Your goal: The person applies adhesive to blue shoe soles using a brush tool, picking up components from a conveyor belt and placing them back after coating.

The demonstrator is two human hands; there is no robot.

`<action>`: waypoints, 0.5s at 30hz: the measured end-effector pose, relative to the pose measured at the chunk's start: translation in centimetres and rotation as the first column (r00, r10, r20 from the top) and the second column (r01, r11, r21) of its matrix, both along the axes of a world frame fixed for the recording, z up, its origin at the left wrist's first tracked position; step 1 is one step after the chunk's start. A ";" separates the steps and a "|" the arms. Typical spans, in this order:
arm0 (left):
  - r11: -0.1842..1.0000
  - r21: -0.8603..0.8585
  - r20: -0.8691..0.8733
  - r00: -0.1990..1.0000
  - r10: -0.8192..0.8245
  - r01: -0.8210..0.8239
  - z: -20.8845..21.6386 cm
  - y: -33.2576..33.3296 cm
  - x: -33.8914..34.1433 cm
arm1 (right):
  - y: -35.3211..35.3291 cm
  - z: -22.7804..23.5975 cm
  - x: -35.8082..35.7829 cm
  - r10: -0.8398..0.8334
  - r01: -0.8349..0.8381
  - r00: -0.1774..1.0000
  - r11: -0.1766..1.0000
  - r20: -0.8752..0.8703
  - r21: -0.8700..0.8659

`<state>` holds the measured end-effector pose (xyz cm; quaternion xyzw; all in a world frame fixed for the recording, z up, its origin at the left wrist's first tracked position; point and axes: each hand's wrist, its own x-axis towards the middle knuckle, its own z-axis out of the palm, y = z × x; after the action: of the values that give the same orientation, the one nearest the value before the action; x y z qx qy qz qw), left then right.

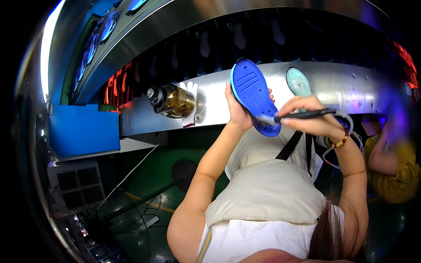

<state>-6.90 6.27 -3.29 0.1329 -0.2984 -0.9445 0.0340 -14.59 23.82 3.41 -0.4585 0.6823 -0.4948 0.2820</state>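
Observation:
A blue shoe sole (253, 90) with a light blue edge is held up at a tilt in front of me. My left hand (240, 109) grips it from the left and from beneath, fingertips showing at its right edge. In my right hand (309, 116) is a black pen-like brush (307, 114) with a pale tube at its back end. The brush's whitish tip, blurred, meets the lower part of the sole's face. Just beyond my right hand, a pale green shoe sole (298, 82) lies on the metal ledge (210, 115).
On the ledge to the left stand a dark-lidded bottle (171, 101) of brownish liquid and a white glove (190, 94). Dark slots with sole shapes (240, 36) run behind. More blue soles (109, 26) sit on the upper-left conveyor. A co-worker's arm (385, 158) is at right.

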 end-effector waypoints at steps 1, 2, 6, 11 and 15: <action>0.999 0.031 -0.006 1.000 -0.027 0.027 0.3 0.5 0.0 | 0.0 0.7 -0.4 -0.059 0.058 0.997 0.998 0.049 0.028; 0.997 0.061 -0.013 0.999 -0.052 0.053 0.6 0.9 0.0 | -0.7 0.2 -0.6 -0.140 0.167 0.979 0.967 0.149 -0.194; 0.991 0.121 -0.048 0.998 -0.044 0.049 1.6 2.0 -0.4 | -1.9 -0.9 -1.2 -0.182 0.247 0.946 0.942 0.269 -0.229; 0.992 -0.018 -0.340 0.933 -0.120 0.121 1.8 1.2 -0.1 | -0.8 -0.5 -1.6 0.159 -0.012 0.940 0.900 0.302 -0.436; 0.992 -0.078 -0.130 0.987 0.093 -0.103 2.8 1.6 -0.5 | -0.9 -0.4 -1.1 -0.145 0.124 0.988 0.945 -0.046 -0.302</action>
<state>-7.43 7.91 -0.45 0.0858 -0.3284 -0.9348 0.1048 -15.74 22.94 3.03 -0.4646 0.6387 -0.5943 0.1519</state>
